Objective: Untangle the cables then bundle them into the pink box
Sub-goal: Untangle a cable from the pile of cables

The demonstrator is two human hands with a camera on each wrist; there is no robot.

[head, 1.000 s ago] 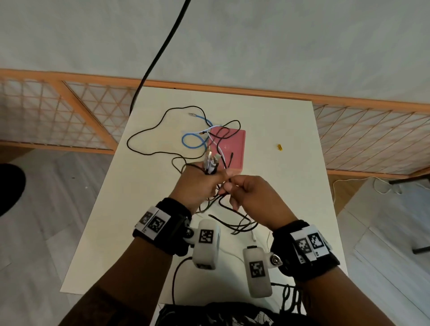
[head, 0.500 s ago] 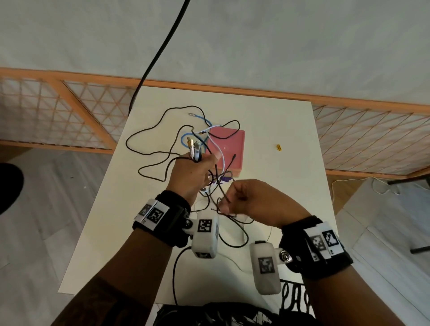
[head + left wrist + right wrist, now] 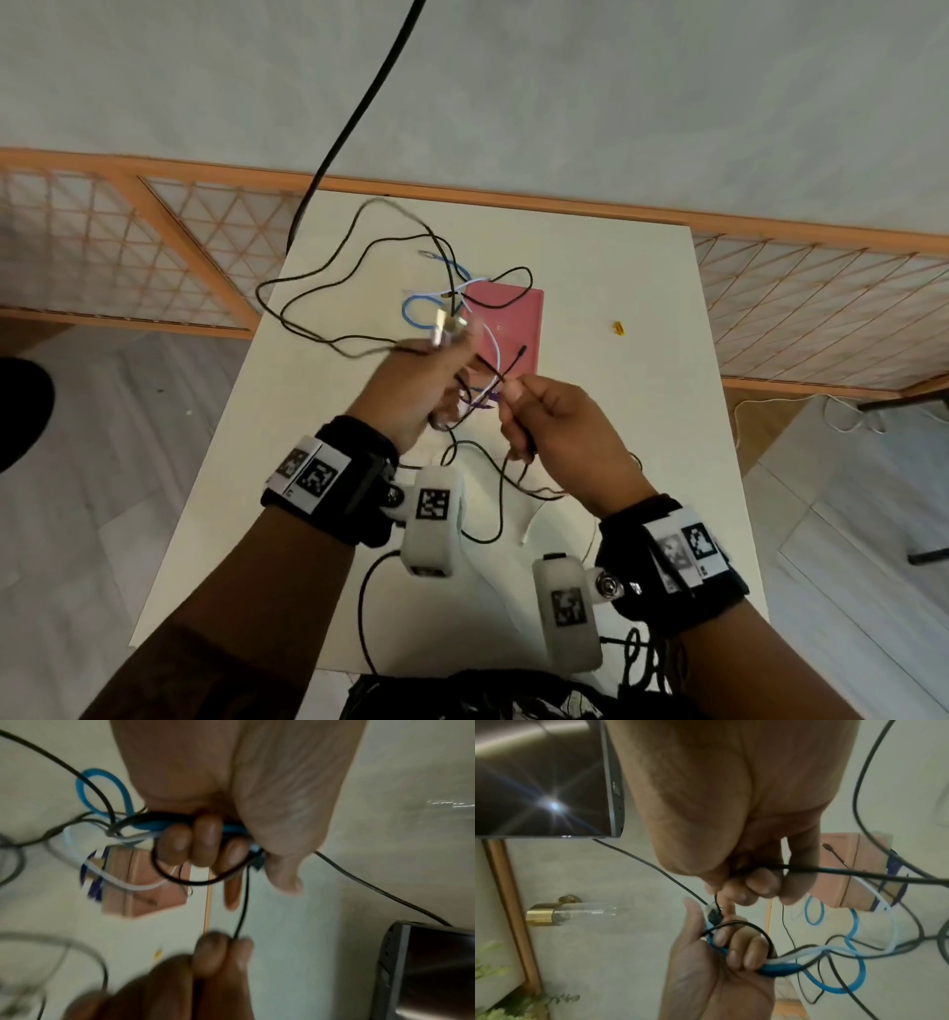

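Observation:
The pink box point(image 3: 513, 324) lies flat on the white table, just beyond my hands. My left hand point(image 3: 452, 370) is fisted round a bunch of blue, white and black cables point(image 3: 154, 826), with metal plugs point(image 3: 447, 326) sticking out above it. Close on its right, my right hand point(image 3: 513, 398) pinches a thin black cable point(image 3: 834, 871) between thumb and fingertips. That cable runs taut to the left fist. Blue loops point(image 3: 411, 313) and black loops point(image 3: 308, 308) trail from the bunch to the table. More black cable point(image 3: 493, 488) hangs under my hands.
A small yellow piece point(image 3: 619, 329) lies right of the box on the table point(image 3: 642, 437). A thick black cord point(image 3: 359, 103) hangs down from above at the far edge. An orange lattice screen point(image 3: 128, 257) stands behind. A dark screen point(image 3: 539, 780) shows in the right wrist view.
My left hand has carried the bunch up and slightly left. The right hand slid back along the black cable, then rose beside the left. The black loops on the table have shifted.

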